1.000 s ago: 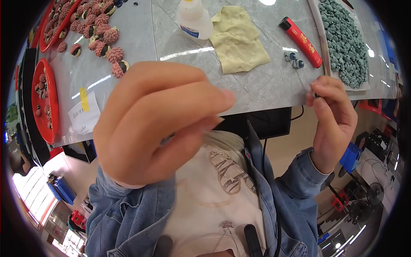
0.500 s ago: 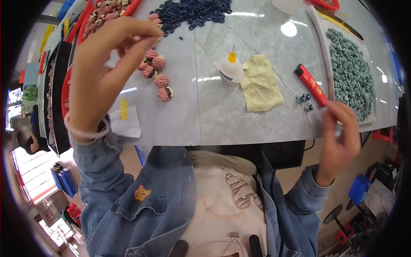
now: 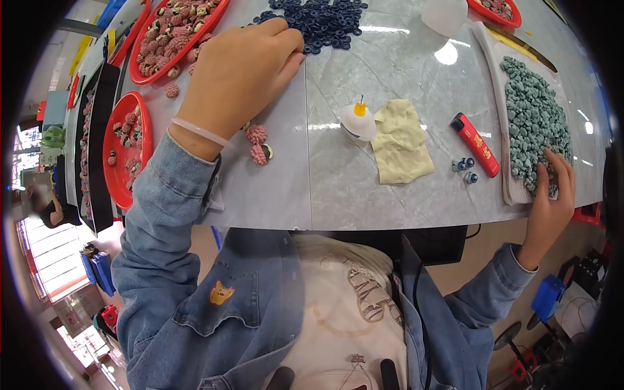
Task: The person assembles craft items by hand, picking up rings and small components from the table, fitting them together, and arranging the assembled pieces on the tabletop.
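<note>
My left hand (image 3: 244, 75) is at the near edge of a pile of dark blue rings (image 3: 318, 23). Its fingers are bent and pressed together; whatever lies between the tips is hidden. At the right, my right hand (image 3: 554, 185) touches the near end of a heap of grey-green, pebble-like pieces (image 3: 533, 110) in a shallow tray (image 3: 495, 84). Its thumb and fingers are slightly apart, with nothing visible held. Pink knobbly balls with dark and cream parts (image 3: 258, 135) lie below my left wrist, partly covered by it.
A white bottle with a yellow needle tip (image 3: 357, 120) stands beside a crumpled pale yellow cloth (image 3: 402, 143). Right of these lie a red lighter (image 3: 476, 144) and several small dark blue-grey pieces (image 3: 464, 166). Red trays (image 3: 148, 120) of pink balls stand at left. A translucent container (image 3: 444, 16) is at the back.
My left hand has moved right and away from me, from above the pink balls to the blue rings. My right hand has gone from beside the lighter to the grey-green pieces.
</note>
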`<state>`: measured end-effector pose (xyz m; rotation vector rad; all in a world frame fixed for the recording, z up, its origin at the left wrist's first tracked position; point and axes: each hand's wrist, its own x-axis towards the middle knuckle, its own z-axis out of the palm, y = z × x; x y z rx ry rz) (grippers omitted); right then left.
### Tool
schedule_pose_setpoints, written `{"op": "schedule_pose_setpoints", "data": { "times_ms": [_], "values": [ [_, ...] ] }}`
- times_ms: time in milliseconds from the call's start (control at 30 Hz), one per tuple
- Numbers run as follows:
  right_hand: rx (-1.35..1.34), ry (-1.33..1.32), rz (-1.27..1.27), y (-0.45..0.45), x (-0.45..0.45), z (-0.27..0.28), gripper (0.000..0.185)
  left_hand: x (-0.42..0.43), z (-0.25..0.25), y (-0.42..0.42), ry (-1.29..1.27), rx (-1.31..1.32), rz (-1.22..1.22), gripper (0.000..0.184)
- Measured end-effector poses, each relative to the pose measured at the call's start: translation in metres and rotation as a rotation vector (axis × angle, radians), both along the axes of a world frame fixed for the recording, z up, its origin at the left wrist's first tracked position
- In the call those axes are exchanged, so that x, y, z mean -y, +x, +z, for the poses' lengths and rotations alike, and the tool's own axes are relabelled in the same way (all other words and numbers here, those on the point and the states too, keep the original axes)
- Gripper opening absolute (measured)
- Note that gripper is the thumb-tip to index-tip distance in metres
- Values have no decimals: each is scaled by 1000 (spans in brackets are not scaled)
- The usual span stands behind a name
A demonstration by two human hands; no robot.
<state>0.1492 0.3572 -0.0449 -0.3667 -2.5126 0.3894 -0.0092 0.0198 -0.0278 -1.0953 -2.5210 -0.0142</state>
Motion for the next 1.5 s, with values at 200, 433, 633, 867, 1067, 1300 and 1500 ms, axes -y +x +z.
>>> {"op": "schedule_pose_setpoints", "data": {
  "times_ms": [200,433,633,867,1067,1300,1500],
  "values": [
    [-59,-36,-1,0,-1,-4,20,-4,-4,1,22,0,52,8],
    [-104,-91,-21,9,0,8,20,4,39,43,593,641,267,7],
    [-302,-522,74,27,40,16,18,9,45,105,915,1060,141,13],
    [-72,-961,792,31,107,9,25,-21,14,133,1065,1399,-74,12],
    [21,-1009,866,25,119,6,20,-36,7,139,1029,1404,-158,11],
    [-20,-1300,690,32,132,5,19,-38,5,140,983,1246,-143,12],
    [28,-1319,666,31,132,5,21,-36,2,139,987,1251,-113,12]
  ]
}}
